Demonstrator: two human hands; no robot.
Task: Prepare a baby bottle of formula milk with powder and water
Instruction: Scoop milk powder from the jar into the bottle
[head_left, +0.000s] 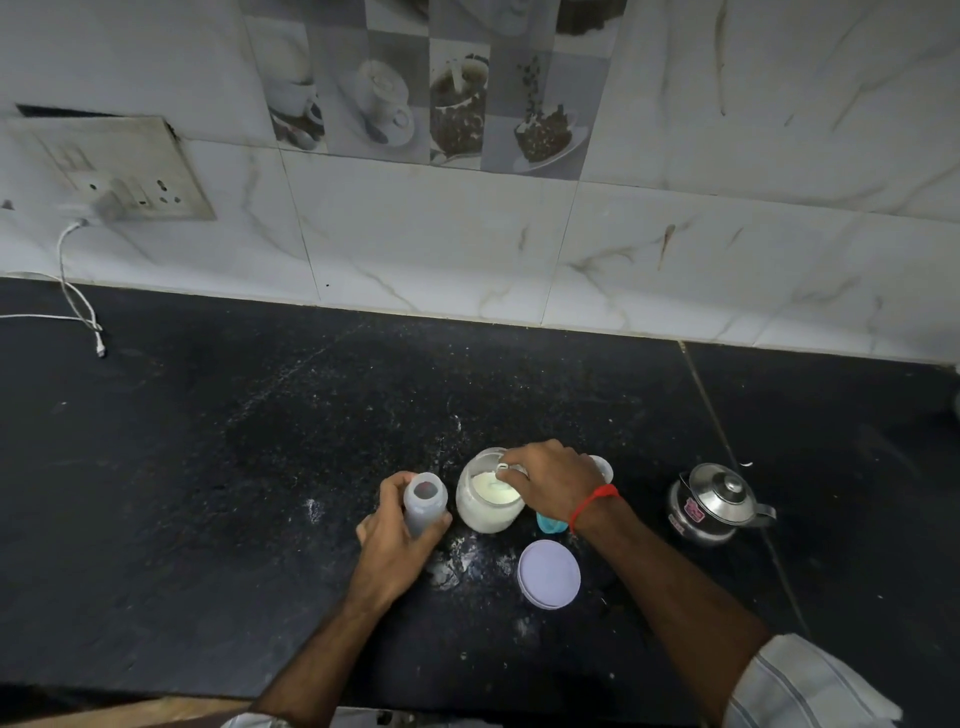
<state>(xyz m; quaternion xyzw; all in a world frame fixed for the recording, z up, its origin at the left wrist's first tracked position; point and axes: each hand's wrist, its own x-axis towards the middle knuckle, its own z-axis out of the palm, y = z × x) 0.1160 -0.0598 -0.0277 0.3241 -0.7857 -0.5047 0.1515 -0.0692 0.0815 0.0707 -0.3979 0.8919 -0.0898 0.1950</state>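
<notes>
Your left fingers (390, 486) are wrapped around the baby bottle (425, 506), which stands upright and uncapped on the black table (208, 467). Your right fingers (511, 460) are pinched together on a small white scoop (503, 469) held over the open powder jar (488, 499), just right of the bottle and nearly touching it. White powder fills most of the jar. Its round lid (549, 573) lies flat on the table in front of the jar, between your forearms. A steel kettle (714, 504) stands to the right, well apart. A red thread (592, 504) circles your right wrist. Spilled powder (457, 564) dusts the table near the lid.
</notes>
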